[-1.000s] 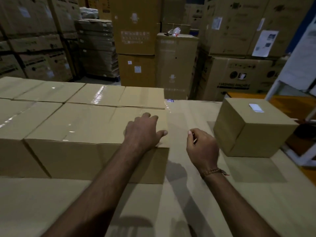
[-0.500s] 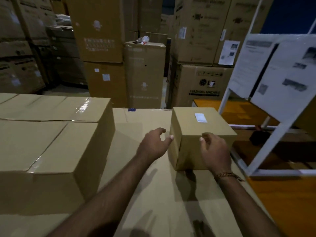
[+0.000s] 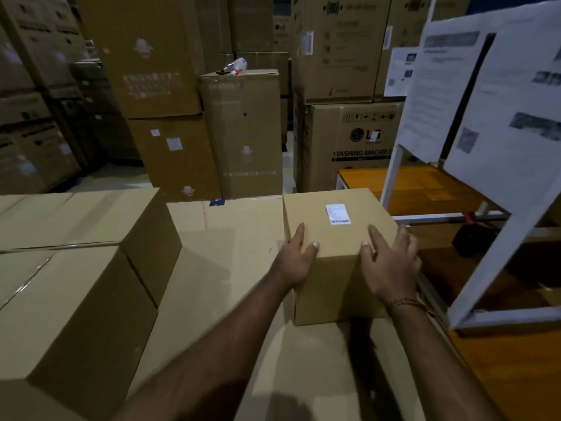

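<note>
A small cardboard box (image 3: 335,238) with a white label on top stands on a flat cardboard surface (image 3: 230,275) right of centre. My left hand (image 3: 293,262) straddles its near left edge, thumb on the top and fingers lying fairly straight along the left side. Over the near right top edge lies my right hand (image 3: 391,265), its fingers spread and straight. A bracelet sits on that wrist.
Larger sealed cartons (image 3: 76,284) fill the left, taller than the small box. A white frame (image 3: 498,253) holding printed sheets leans close on the right above an orange floor (image 3: 425,189). Tall stacks of cartons (image 3: 243,132) stand behind.
The view swung right from the big cartons to the small box. Both hands left the carton and surface, reached forward, and now lie on the small box's two sides.
</note>
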A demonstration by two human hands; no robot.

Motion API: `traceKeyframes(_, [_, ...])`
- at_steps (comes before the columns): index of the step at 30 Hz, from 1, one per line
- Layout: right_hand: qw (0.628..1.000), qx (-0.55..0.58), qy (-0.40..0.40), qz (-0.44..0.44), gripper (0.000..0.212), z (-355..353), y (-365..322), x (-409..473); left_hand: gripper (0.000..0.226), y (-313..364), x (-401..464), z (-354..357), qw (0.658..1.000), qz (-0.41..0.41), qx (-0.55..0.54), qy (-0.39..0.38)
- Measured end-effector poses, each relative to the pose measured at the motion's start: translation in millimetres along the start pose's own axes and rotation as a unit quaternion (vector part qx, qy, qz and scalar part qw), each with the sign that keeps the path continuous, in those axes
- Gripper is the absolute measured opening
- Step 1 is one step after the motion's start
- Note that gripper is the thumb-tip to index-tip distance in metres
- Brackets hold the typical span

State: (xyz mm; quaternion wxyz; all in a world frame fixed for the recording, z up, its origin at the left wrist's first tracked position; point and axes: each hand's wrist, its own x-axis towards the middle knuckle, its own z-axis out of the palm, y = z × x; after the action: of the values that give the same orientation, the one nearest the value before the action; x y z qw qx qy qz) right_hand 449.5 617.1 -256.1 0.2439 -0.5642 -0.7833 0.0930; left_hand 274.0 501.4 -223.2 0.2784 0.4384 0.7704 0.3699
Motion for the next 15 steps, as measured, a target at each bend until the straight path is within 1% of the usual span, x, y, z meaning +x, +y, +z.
traceKeyframes(3, [1.000,0.005,-0.003,0.011,0.055,-3.7,-1.8,1.1,0.071,-6.1,0.4,6.4,0.997,-0.007,-0.074,0.012])
traceKeyframes(8, [0.997,0.049,-0.028,0.055,0.053,-27.5,-13.4,17.0,0.074,-4.5,-0.8,4.6,0.995,-0.013,-0.095,0.012])
traceKeyframes(10, [0.995,0.060,-0.025,0.072,0.057,-33.2,-18.3,14.0,0.074,-7.3,-7.0,1.1,0.995,-0.019,-0.101,0.016])
traceKeyframes(12, [0.997,0.034,-0.020,0.070,0.061,-36.9,-22.5,2.4,0.073,-13.6,-18.1,-7.6,0.993,-0.025,-0.112,0.022])
traceKeyframes(15, [0.998,0.004,-0.013,0.065,0.074,-43.5,-28.9,-25.3,0.072,-29.5,-47.3,-30.7,0.991,-0.037,-0.126,0.021])
